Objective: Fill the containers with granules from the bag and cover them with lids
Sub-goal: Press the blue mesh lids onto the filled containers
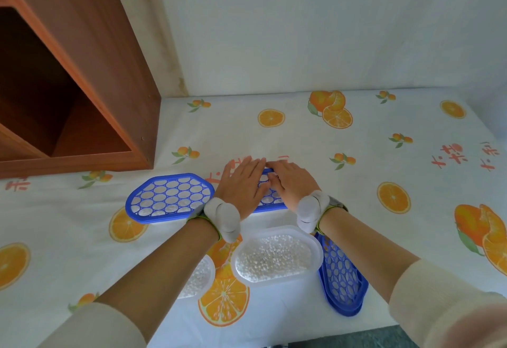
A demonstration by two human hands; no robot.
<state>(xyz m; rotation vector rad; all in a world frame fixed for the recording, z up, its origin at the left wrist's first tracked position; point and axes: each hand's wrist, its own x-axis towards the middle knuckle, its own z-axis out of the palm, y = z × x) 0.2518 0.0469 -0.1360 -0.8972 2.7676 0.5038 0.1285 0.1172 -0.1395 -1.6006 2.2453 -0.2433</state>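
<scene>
Both of my hands press flat on a blue perforated lid [270, 201] that sits on a container in the middle of the table. My left hand [241, 183] covers its left part, my right hand [290, 183] its right part, fingers straight. To the left stands a second container covered by a blue lid [170, 196]. Nearer to me, an uncovered translucent container [277, 255] holds white granules. Another uncovered container with granules [199, 276] is partly hidden under my left forearm. Spare blue lids [343, 276] lie stacked at the right of the uncovered container. No bag is in view.
A brown wooden cabinet [68, 87] with an open compartment stands at the back left on the orange-print tablecloth [384, 155]. A pale wall [301, 32] closes off the far edge. The table's near edge runs along the bottom of the view.
</scene>
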